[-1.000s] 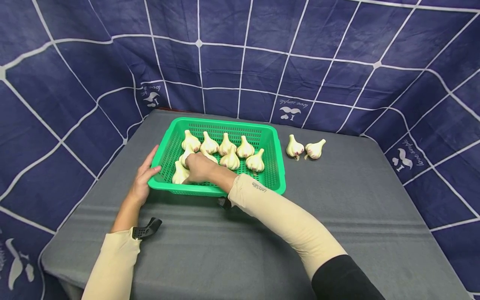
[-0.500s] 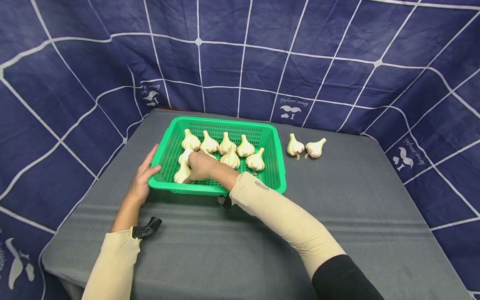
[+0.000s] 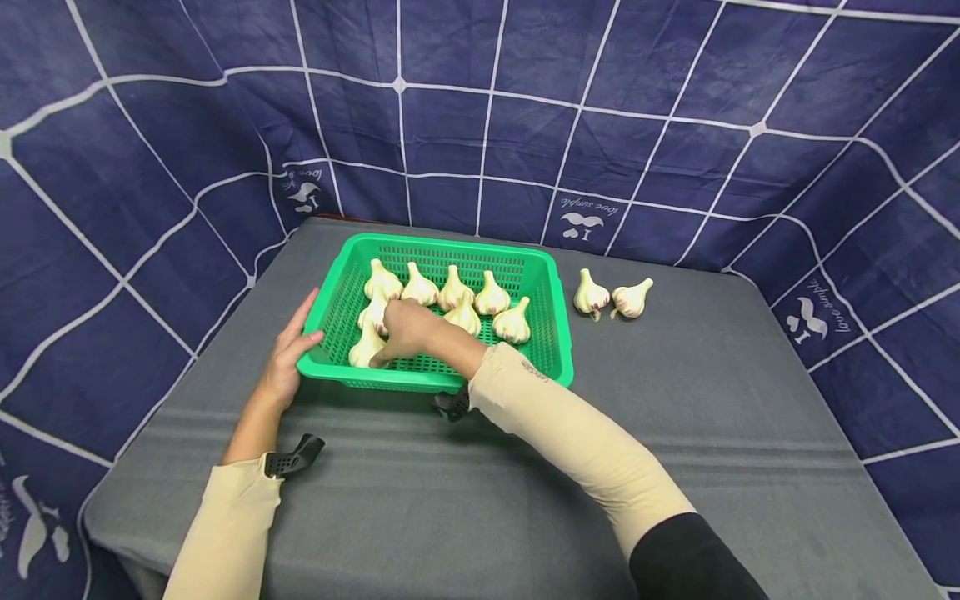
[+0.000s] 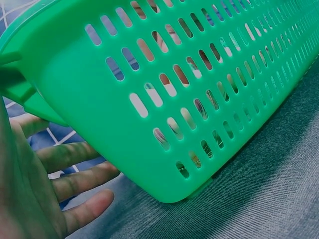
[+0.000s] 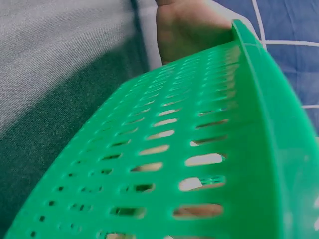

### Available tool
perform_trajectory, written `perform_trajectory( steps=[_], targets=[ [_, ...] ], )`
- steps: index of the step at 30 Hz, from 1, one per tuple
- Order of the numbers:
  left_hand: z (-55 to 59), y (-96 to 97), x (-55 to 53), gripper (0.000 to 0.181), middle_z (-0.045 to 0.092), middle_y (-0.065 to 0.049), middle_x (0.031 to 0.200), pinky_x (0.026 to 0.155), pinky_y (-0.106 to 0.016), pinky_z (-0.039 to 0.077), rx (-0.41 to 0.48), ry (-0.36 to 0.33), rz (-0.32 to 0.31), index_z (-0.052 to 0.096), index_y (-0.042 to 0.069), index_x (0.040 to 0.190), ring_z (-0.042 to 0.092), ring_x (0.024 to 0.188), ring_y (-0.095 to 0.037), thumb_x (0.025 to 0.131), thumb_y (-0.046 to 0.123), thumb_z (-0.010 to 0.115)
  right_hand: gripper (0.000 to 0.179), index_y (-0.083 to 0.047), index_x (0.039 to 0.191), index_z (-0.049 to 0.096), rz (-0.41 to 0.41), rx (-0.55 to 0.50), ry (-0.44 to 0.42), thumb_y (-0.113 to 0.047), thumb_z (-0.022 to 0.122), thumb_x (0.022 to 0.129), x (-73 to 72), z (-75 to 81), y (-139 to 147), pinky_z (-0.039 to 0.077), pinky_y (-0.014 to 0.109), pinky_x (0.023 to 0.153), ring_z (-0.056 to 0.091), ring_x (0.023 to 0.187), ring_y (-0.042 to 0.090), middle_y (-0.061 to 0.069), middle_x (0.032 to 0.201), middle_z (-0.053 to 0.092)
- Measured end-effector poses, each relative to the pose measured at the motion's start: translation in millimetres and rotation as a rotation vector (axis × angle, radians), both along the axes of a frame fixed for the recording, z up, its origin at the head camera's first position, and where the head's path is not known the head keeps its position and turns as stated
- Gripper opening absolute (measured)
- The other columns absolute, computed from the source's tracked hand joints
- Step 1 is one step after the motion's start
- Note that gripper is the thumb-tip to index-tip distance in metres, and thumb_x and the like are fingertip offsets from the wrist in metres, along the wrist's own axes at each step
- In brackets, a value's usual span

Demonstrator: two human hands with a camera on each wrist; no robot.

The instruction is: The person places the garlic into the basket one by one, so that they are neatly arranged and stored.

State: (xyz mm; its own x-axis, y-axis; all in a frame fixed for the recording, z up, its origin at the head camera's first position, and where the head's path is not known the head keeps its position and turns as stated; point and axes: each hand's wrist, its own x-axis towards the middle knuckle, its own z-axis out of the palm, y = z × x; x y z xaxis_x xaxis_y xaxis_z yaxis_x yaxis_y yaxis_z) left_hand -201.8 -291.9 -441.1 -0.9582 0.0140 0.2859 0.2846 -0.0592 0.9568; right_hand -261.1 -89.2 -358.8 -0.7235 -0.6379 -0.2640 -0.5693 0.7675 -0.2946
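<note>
A green plastic basket (image 3: 375, 375) with slotted walls holds several garlic bulbs (image 3: 491, 296), most standing stem up. My left hand (image 3: 283, 358) rests at its left end, thumb at the rim near the front corner; in the left wrist view the left fingers (image 4: 84, 181) spread straight beside the outer wall. Over the front wall my right hand (image 3: 411, 327) reaches in, its thumb stretched down beside the front-left garlic bulb (image 3: 365, 346). Its other fingers are partly hidden and overlap the bulbs behind. The slotted wall hides most of the right hand in the right wrist view.
Two more garlic bulbs (image 3: 590, 293) lie to the right of the basket on the grey cloth-covered table (image 3: 712, 375). A dark blue curtain (image 3: 525, 125) with white lines surrounds the table's back and sides. Black wrist mounts (image 3: 294, 458) sit on both forearms.
The right hand's fingers have shifted slightly right, away from the front-left garlic bulb, which has moved a little right and now shows more fully. The left hand and basket have stayed put.
</note>
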Motion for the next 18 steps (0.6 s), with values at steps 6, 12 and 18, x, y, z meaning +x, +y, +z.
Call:
perform_trajectory(
  steps=[6,12,18],
  targets=[
    [1.4,-0.2,-0.2,0.064,0.041,-0.006,0.146,0.093,-0.014,0.037,-0.03,-0.01,0.006,0.026,0.005,0.156,0.048,0.112,-0.006,0.093,0.003,0.04,0.053,-0.018,0.055,0.043,-0.002,0.018,-0.001,-0.047,0.079,0.081,6.1,6.4,11.6,0.031,0.02,0.046,0.024,0.046,0.006,-0.007,0.047,0.031],
    [1.2,-0.5,-0.6,0.065,0.029,-0.019,0.154,0.097,-0.013,0.033,-0.058,-0.013,0.016,0.025,0.004,0.156,0.042,0.118,-0.005,0.093,0.003,0.039,0.055,-0.015,0.058,0.039,0.013,-0.084,0.004,-0.044,0.077,0.084,8.4,11.8,36.1,0.027,0.022,0.048,0.019,0.047,0.006,-0.007,0.053,0.023],
    [-0.1,0.8,-0.3,0.064,0.034,-0.013,0.151,0.096,-0.014,0.034,-0.05,-0.014,0.012,0.025,0.003,0.156,0.044,0.116,-0.005,0.093,0.003,0.039,0.038,-0.001,0.102,0.068,0.038,-0.217,-0.004,-0.036,0.073,0.089,3.2,20.7,66.7,0.027,0.021,0.05,0.026,0.045,0.003,-0.006,0.053,0.042]
  ],
)
